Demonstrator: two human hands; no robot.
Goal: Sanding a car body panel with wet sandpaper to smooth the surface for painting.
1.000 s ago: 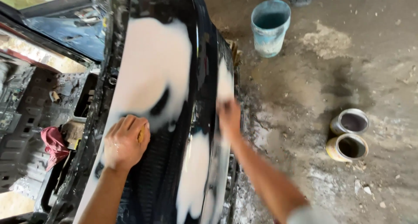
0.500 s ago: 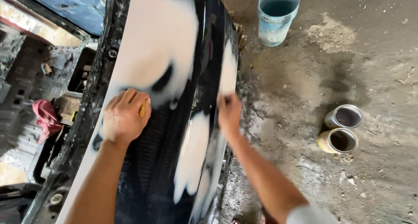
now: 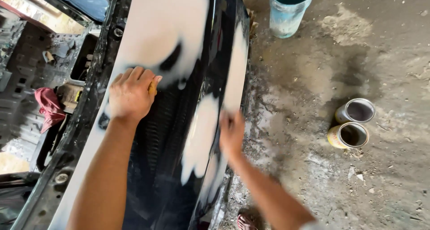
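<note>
Basically, left hand [image 3: 131,95] lies palm-down on the black panel [image 3: 165,136] w/ white filler patches [image 3: 165,28], fingers curled over a small yellow pad [image 3: 153,88] pressed to the surface at approx 10 o'clock of frame centre. Right hand [image 3: 231,134] is blurred at the panel's right edge near centre, fingers flat-ish; can't tell if they grip anything. Blue bucket [image 3: 286,13] at 1 o'clock, two open cans [image 3: 351,122] at 3 o'clock on the floor [image 3: 380,55], red rag [image 3: 48,107] at 9.
</note>
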